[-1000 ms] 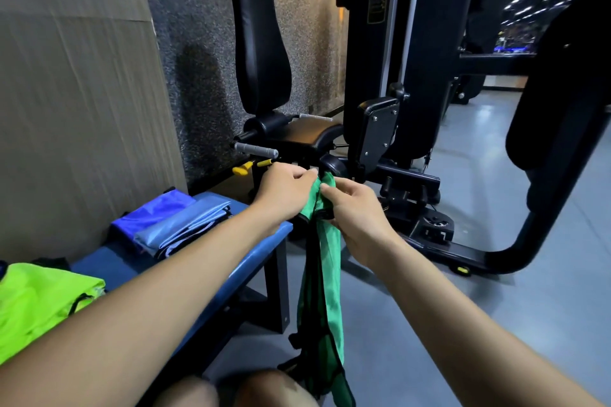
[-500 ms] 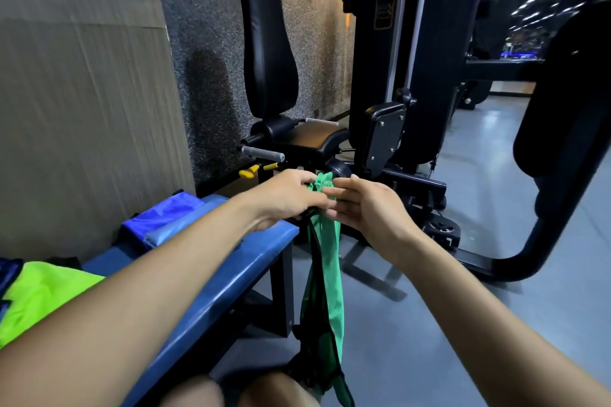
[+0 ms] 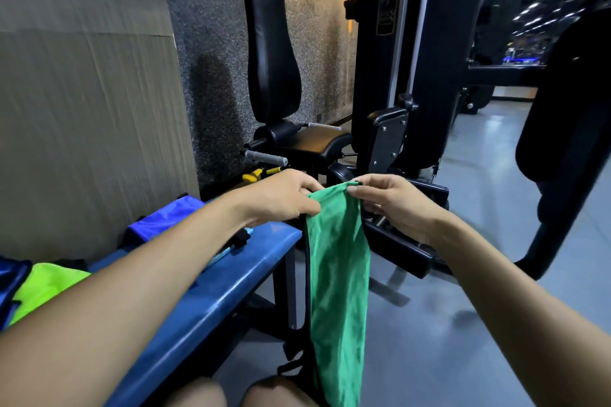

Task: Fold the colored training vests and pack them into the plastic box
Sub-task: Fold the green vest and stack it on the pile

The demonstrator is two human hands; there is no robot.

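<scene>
Left hand (image 3: 284,196) pinches the top left edge of the green vest (image 3: 337,274), fingers curled over the cloth; right hand (image 3: 393,203) pinches the top right corner between thumb and fingertips. The vest hangs straight down from the two grips as a narrow, lengthwise-folded strip of green mesh with dark trim along its left edge, its lower end reaching down beside the person's knees. To the left of the grip lies a blue bench (image 3: 231,277), its end just beside the hanging strip. Count on the bench: one blue vest (image 3: 165,218) folded, left of the left hand; one yellow-green vest (image 3: 43,287) farther left, nearer the person, with a further blue cloth at the frame's left margin, identity unclear. Beyond the grip stands one black gym machine (image 3: 413,76) with padded seat. Versus half a second ago: hands then nearly touching at the vest's top; now drawn apart, top edge spread wider between them.
</scene>
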